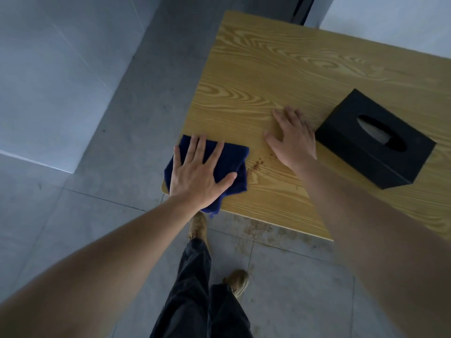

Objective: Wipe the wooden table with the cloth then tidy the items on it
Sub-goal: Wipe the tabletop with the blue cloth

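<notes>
Your left hand (199, 175) flat, fingers spread, hiding much of cloth (231, 159) | right hand (291, 137) flat on table (268, 69), open | tissue box (375, 140) contents unclear

1. I see the worktop (280, 76) as yellowish wood with bold grain and a smooth, low-sheen finish.
2. The cloth (234, 162) looks soft, napped, dark blue fabric.
3. The tissue box (361, 152) is matt black.
4. The floor (117, 147) is grey, matt tile.
</notes>
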